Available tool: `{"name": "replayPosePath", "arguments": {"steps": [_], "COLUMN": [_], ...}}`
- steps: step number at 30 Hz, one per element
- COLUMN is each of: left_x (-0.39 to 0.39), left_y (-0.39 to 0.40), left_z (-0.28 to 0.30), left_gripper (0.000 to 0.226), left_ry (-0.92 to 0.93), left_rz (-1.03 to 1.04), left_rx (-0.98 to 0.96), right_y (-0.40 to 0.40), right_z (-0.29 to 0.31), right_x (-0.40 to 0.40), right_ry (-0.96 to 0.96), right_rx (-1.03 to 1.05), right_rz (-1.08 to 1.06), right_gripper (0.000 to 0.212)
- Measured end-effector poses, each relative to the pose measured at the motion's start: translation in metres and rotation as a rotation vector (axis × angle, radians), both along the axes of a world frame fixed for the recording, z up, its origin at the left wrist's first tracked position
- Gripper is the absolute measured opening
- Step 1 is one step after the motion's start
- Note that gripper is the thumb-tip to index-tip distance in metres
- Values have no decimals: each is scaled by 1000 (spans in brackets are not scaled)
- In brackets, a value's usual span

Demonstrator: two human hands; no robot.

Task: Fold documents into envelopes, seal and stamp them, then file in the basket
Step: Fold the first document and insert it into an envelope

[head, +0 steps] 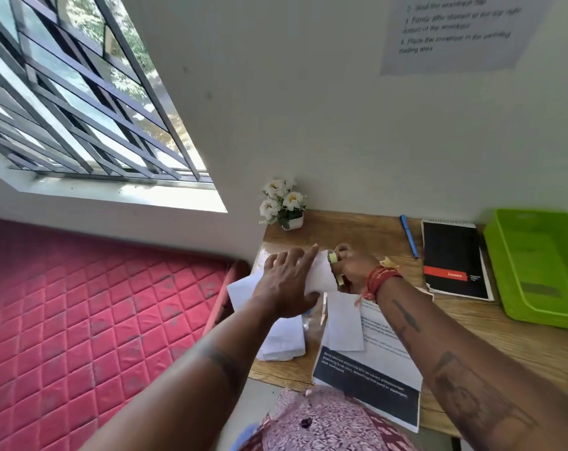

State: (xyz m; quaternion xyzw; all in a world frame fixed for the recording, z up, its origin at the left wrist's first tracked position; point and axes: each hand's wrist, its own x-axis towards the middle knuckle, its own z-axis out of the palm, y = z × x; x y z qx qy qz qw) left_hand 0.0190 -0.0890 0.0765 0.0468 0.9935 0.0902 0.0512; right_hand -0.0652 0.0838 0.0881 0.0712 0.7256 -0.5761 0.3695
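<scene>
A white envelope [321, 275] is held up above the wooden desk [520, 346] between both hands. My left hand [285, 281] lies flat across its left side, fingers spread. My right hand [351, 268] grips its right edge together with a small yellow-green object [333, 257], possibly a glue stick; I cannot tell for sure. More white envelopes [281, 340] lie on the desk under my left arm. A folded white sheet [344, 323] rests on a printed document [370, 382] with a dark band. The green basket [543, 268] stands at the right edge.
A black notebook [451, 258] and a blue pen [408, 236] lie at the back of the desk, left of the basket. A small pot of white flowers [284, 203] sits in the back left corner. A red mattress [90, 320] lies left of the desk.
</scene>
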Motion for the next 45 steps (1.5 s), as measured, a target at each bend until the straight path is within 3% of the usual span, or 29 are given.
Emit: {"name": "replayPosePath", "arguments": {"steps": [3,7,11,13,18,21,24,26,28,32,37,39,42,45], "left_x": [0,5,2,1,-6,-8,-8,-9,-10,-10,-21,-28,-35,-42], "left_y": [10,14,13,14,17,19,19,19,18,16,29,38,50,58], "left_z": [-13,-37,-58,-66,-83,-88,-90,-90,-89,-88,-92,-94,-97,-96], "left_gripper": [101,103,105,104,100,100,102,101,102,101,81,80,86,89], "left_ry": [-20,-86,-222,-260,-333,-353,-354,-342,-328,-310,-303,-315,-350,-370], "left_rz": [-68,-47,-47,-49,-38,-20,-15,-27,-42,-46,-78,-110,-174,-180], "left_rx": [-43,-31,-22,-6,14,20,23,16,3,-18,-22,-4,-45,-94], "right_y": [14,26,27,27,30,27,22,20,21,37,64,69,73,75], "right_z": [-18,-46,-76,-85,-92,-93,-88,-86,-84,-83,-79,-75,-72,-73], "right_x": [-5,-2,9,14,15,11,-2,-9,-14,-23,-27,-29,-30,-26], "right_ry": [118,-73,-20,79,209,161,112,60,54,116,303,337,265,263], "right_rx": [137,39,129,234,567,591,593,584,569,521,531,424,360,393], "right_rz": [10,-17,-52,-56,-225,-180,-90,-12,39,-216,-488,-529,-451,-434], "right_gripper": [18,17,26,18,28,34,19,32,32,26,20,35,74,88]}}
